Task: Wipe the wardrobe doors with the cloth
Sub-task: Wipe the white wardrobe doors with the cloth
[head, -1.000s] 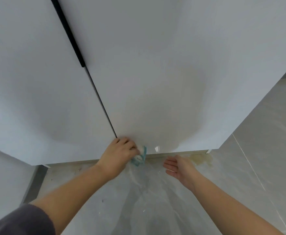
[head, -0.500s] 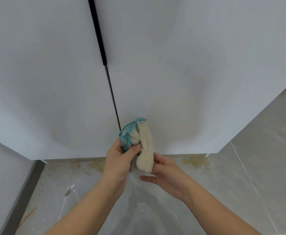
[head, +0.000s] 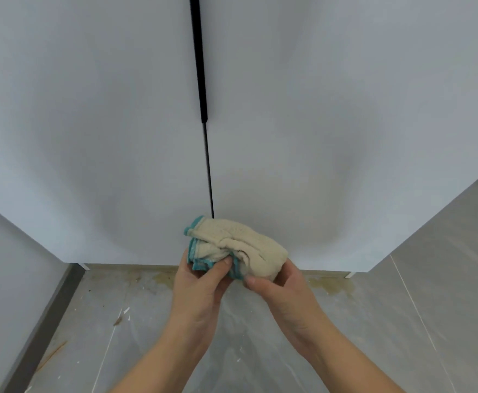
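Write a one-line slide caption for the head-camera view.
Left hand and right hand hold a bunched beige, teal-edged cloth before the closed white wardrobe doors.

Cloth (head: 237, 245): beige terry, teal hem, bunched in a wad, gripped by left hand (head: 198, 290) and right hand (head: 283, 293), low before the doors. Left door (head: 90, 123), right door (head: 331, 123): white, closed, thin dark seam (head: 208, 165) between them, black strip handle (head: 199, 66) above.

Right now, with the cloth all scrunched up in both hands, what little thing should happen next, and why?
Probably fold the cloth flat into a pad. The left hand and right hand grip it bunched up in front of the wardrobe doors, seemingly not touching them, and a crumpled wad would likely wipe poorly.
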The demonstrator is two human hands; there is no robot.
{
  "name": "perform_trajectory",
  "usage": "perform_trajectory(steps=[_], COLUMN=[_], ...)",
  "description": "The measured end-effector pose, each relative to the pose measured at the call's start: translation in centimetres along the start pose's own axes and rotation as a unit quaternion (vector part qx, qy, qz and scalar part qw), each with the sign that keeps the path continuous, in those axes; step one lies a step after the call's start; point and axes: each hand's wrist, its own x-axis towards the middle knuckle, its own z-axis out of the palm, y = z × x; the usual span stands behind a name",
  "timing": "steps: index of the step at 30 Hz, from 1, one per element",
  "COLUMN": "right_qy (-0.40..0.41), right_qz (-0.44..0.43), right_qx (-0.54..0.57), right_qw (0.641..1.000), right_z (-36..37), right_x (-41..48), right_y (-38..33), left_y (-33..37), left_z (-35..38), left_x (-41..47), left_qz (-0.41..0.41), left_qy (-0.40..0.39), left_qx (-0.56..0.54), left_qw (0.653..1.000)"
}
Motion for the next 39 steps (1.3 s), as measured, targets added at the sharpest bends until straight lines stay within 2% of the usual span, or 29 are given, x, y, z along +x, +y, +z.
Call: perform_trajectory(steps=[5, 11, 13, 18, 20, 22, 24, 26, 29, 31, 33, 36, 39], right_qy=[0.053, 0.008, 0.010, 0.103, 0.141, 0.164, 0.170, 0.190, 0.234, 0.255, 0.255, 0.243, 0.237], right_qz=[-0.051, -0.086, -0.092, -0.161, -0.230, -0.314, -0.407, -0.498, -0.617, -0.665, -0.688, -0.717, -0.740], right_qx=[0.142, 0.289, 0.278, 0.219, 0.134, 0.008, -0.100, -0.199, -0.335, -0.408, -0.465, -0.504, -0.504], right_qw=[0.987, 0.953, 0.956, 0.957, 0.954, 0.935, 0.892, 0.822, 0.673, 0.571, 0.496, 0.416, 0.377], right_z=[0.8, 2.2, 3.2, 5.0, 5.4, 6.3, 7.4, 8.6, 10.0, 11.2, 12.4, 12.6, 11.8], right_x=[0.0, -0.5, -0.6, -1.5, -2.4, -3.0, -2.9, -2.3, -0.4, 0.8, 2.3, 4.6, 5.7], right_y=[-3.1, -8.7, -9.8, -13.3, -16.1, -20.1, -24.4, -28.3, -32.9, -35.3, -36.6, -36.2, -35.5], left_y=[1.6, 6.3, 7.7, 10.7, 12.6, 15.1, 17.8, 20.0, 22.7, 23.9, 24.5, 24.7, 24.7], left_z=[0.7, 3.5, 4.6, 6.2, 6.8, 7.7, 9.2, 10.7, 12.5, 13.3, 13.8, 13.9, 13.6], left_x=[-0.4, -1.2, -1.3, -2.0, -2.0, -1.8, -1.9, -1.7, -1.1, -0.6, -0.3, 0.0, 0.5], left_qz=[0.010, 0.023, 0.049, 0.085, 0.117, 0.175, 0.232, 0.271, 0.300, 0.312, 0.327, 0.350, 0.379], left_qy=[-0.050, -0.080, -0.073, -0.084, -0.062, -0.043, -0.034, -0.028, -0.008, 0.003, 0.012, 0.014, 0.024], left_qx=[0.086, 0.153, 0.186, 0.280, 0.290, 0.283, 0.288, 0.296, 0.292, 0.288, 0.287, 0.297, 0.312], left_qw=[0.995, 0.985, 0.978, 0.953, 0.948, 0.942, 0.928, 0.916, 0.908, 0.905, 0.900, 0.888, 0.871])
